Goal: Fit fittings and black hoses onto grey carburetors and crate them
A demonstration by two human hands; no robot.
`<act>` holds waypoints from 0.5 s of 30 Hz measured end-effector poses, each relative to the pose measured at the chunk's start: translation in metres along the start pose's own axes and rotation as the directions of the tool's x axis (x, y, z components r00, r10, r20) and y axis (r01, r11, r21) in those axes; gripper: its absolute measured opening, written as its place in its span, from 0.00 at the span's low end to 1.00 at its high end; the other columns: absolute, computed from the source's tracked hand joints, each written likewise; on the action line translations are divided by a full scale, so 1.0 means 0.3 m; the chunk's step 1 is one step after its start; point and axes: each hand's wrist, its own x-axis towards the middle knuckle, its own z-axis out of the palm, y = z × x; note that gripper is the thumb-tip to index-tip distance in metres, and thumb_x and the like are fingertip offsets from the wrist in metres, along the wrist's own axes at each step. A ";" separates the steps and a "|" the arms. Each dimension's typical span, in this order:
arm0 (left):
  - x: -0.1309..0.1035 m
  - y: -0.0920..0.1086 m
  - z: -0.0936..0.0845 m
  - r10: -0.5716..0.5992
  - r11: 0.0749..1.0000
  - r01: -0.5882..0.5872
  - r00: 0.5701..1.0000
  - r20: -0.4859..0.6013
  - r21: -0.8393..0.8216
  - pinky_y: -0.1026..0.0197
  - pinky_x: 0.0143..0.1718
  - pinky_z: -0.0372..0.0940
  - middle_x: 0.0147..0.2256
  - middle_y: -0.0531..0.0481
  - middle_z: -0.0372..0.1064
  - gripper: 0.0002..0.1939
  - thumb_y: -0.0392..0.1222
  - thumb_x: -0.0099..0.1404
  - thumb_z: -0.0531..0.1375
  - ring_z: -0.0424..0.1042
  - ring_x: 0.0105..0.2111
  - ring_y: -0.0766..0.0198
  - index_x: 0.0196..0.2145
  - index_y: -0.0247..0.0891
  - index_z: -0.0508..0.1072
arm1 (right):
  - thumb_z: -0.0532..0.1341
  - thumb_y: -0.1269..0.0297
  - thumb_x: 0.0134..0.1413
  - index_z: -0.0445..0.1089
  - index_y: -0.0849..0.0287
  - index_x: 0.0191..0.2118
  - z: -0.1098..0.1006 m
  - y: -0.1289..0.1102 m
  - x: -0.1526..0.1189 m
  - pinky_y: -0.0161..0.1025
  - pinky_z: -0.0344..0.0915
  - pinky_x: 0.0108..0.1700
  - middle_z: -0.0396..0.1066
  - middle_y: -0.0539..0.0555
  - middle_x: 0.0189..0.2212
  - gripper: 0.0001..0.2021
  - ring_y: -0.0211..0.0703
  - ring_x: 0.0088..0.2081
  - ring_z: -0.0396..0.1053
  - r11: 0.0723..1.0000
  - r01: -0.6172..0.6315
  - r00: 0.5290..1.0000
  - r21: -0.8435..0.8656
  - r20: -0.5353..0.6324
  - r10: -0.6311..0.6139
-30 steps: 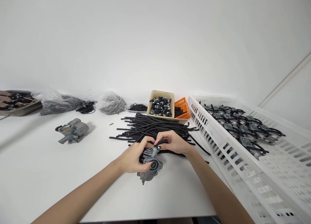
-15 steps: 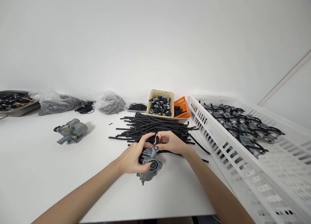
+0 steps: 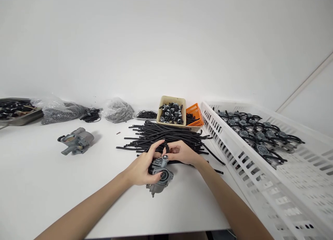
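A grey metal carburetor (image 3: 158, 187) is held just above the white table, near its front edge. My left hand (image 3: 143, 167) is closed round its left side, the thumb across the round bore and the fingers behind. At the carburetor's top, my right hand (image 3: 182, 153) pinches a short black rubber tube (image 3: 167, 148) between thumb and fingers. Whether the tube's lower end sits on the metal is hidden by the thumb. Behind both hands lies a pile of long black hoses (image 3: 166, 134). Another carburetor (image 3: 78, 141) rests on the table to the left.
At right stands a white plastic crate (image 3: 249, 170) with several hose-fitted carburetors (image 3: 261, 137). Along the wall are a beige bin (image 3: 184, 109) of small black-and-metal parts, an orange basket (image 3: 198, 115), plastic bags of parts (image 3: 118, 109) and a metal tray (image 3: 28, 119).
The black rubber tube and my right fingertips have shifted slightly left, and the tube leans more. My left hand and the carburetor have barely moved.
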 end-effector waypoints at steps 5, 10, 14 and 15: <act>0.000 -0.003 -0.002 0.016 1.000 -0.016 1.000 0.005 0.011 0.59 0.34 0.64 0.42 0.48 0.75 0.49 0.42 0.55 0.59 0.70 0.30 0.61 0.68 0.42 0.36 | 0.72 0.48 0.44 0.67 0.61 0.25 0.006 0.013 0.007 0.34 0.58 0.31 0.63 0.46 0.23 0.21 0.35 0.27 0.59 1.000 -0.007 0.999 -0.019 -0.033 0.007; -0.002 -0.010 -0.004 0.012 1.000 -0.012 1.000 0.001 0.020 0.56 0.38 0.66 0.46 0.46 0.75 0.50 0.43 0.55 0.60 0.73 0.36 0.57 0.68 0.43 0.35 | 0.73 0.46 0.39 0.65 0.61 0.22 -0.002 0.013 0.008 0.34 0.54 0.28 0.60 0.45 0.20 0.24 0.34 0.25 0.55 0.998 -0.010 0.999 -0.067 -0.041 0.007; 0.000 -0.012 -0.003 0.015 1.000 -0.015 1.000 0.007 0.017 0.55 0.39 0.66 0.46 0.45 0.75 0.49 0.44 0.56 0.60 0.74 0.36 0.56 0.68 0.43 0.36 | 0.74 0.46 0.38 0.65 0.61 0.23 -0.017 0.006 0.005 0.34 0.54 0.30 0.62 0.45 0.21 0.24 0.34 0.25 0.56 0.999 -0.010 1.000 -0.050 -0.008 0.009; 0.001 -0.012 -0.002 0.019 1.000 -0.019 1.000 0.008 0.018 0.55 0.39 0.66 0.46 0.45 0.75 0.49 0.45 0.56 0.60 0.73 0.36 0.56 0.67 0.43 0.36 | 0.74 0.46 0.38 0.65 0.61 0.23 -0.021 0.004 0.003 0.34 0.54 0.30 0.62 0.45 0.21 0.24 0.34 0.25 0.56 0.999 -0.011 1.000 -0.048 0.001 0.011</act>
